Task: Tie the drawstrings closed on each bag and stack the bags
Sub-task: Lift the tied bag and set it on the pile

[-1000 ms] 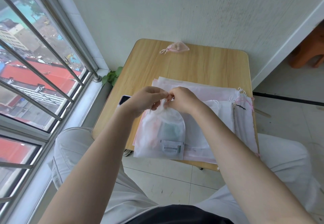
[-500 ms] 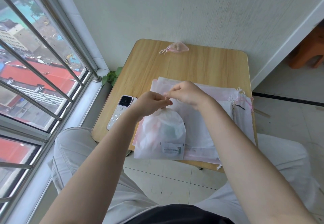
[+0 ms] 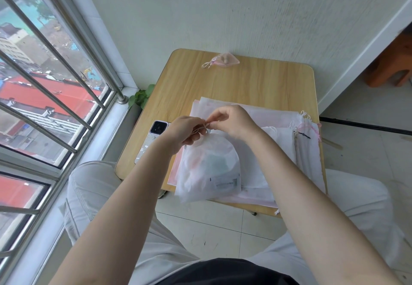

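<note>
My left hand (image 3: pixel 186 132) pinches the drawstring (image 3: pixel 201 127) at the neck of the bag (image 3: pixel 209 168), with the fingers curled around the gathered top. My right hand (image 3: pixel 233 123) is just beside it and pinches the other end of the same thin cord between thumb and fingers. The two hands almost touch above the mouth of the bag. I judge that I am in the middle of the knot.

The bag lies on the near part of the counter (image 3: pixel 256 84), on top of a pile of flat bags (image 3: pixel 278 142), and its bottom hangs a little over the near edge. It is white, thin and half transparent. I think it is light and soft, so it will fold and slide easily on the pile. The cord is thin, so I would hold it close to the neck and pull gently.

A phone (image 3: pixel 153 137) lies left of the pile, partly under my left wrist. A small pink bag (image 3: pixel 225 60) is at the far edge, well apart.

I cannot see the knot itself, because my fingers hide it. The contents of the bag are only a pale shape and a label I cannot read. I also cannot count the flat bags.
</note>
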`<state>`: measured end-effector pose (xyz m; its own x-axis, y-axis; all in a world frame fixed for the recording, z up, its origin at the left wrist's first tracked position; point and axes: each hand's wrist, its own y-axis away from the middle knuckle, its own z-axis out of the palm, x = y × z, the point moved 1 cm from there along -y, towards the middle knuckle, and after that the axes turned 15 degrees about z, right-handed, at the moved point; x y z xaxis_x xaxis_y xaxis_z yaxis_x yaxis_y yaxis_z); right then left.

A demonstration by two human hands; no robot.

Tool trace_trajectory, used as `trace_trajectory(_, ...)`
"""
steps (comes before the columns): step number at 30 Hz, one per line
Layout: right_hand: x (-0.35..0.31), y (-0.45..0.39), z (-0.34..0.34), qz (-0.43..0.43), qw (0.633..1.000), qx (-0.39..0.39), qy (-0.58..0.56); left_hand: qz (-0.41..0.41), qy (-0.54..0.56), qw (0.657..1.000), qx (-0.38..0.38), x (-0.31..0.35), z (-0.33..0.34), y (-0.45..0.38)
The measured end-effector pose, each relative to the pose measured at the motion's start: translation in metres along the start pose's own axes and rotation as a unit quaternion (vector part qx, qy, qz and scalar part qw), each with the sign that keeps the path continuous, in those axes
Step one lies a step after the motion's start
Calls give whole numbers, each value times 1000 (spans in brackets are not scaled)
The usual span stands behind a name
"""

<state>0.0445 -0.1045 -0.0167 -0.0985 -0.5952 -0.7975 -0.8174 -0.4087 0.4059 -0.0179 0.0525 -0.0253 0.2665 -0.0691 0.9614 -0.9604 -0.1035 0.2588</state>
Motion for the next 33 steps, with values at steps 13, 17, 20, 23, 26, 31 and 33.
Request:
trace_trajectory(13,-4,1,-4,17,982,-72,173,27,-57,997,-51,-8,0,3)
trace_trajectory(17,-2,3,-6,18,984,-68,165,61,-30,998,8,-10,0,0)
trace_trajectory(20,-2,4,-4,18,990,-60,128,84,-35,996,15,-8,3,-1)
trace_trajectory(23,-5,6,-1,17,996,-75,43,102,-42,994,17,-4,4,-1)
trace_trajectory(26,-8,7,-1,21,997,-67,40,113,-50,992,14,-2,5,-2)
trace_trajectory(31,-9,6,-2,29,996,-33,72,113,-67,991,14,-3,4,-2)
trace_trajectory(33,-9,8,-1,24,998,-11,59,113,-65,991,14,-4,3,-3)
